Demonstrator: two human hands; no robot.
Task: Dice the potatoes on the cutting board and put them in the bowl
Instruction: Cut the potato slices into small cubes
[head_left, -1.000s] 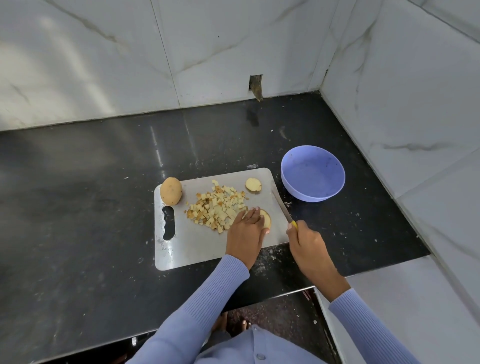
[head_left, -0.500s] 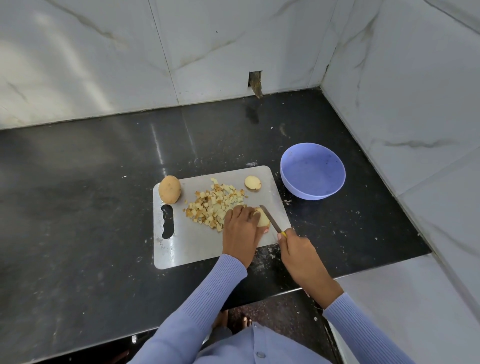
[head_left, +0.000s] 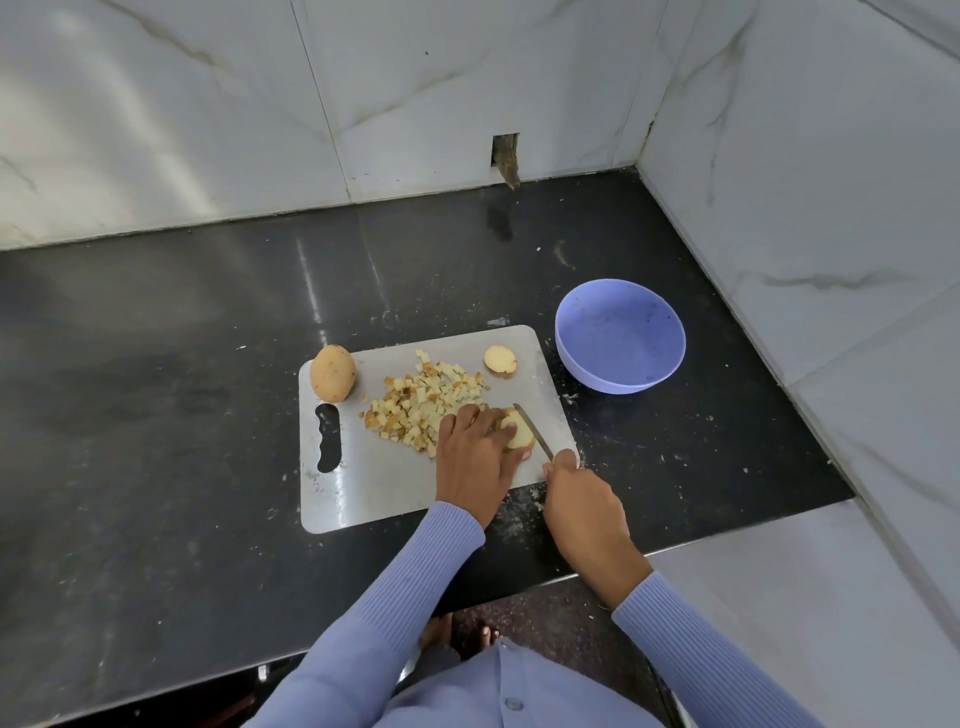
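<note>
On a black stone counter (head_left: 171, 415) in a white marble-tiled corner, we are mid-dicing. Our left hand (head_left: 475, 457) presses a pale potato piece (head_left: 518, 435) onto the grey cutting board (head_left: 363, 493), fingers curled over it. Our right hand (head_left: 582, 499) grips a slim knife (head_left: 532, 430), blade at the piece's right side. Next we judge a steady downward cut clear of the fingertips. Left lie the diced potato cubes (head_left: 421, 402), farther a cut potato end (head_left: 500, 359) and whole brown potato (head_left: 332, 373); the lilac plastic bowl (head_left: 621, 338) waits right, seemingly empty. The knife handle is hidden.

Black stone counter (head_left: 156, 415), white marble wall tiles (head_left: 208, 104) — small wall hole (head_left: 505, 156)
</note>
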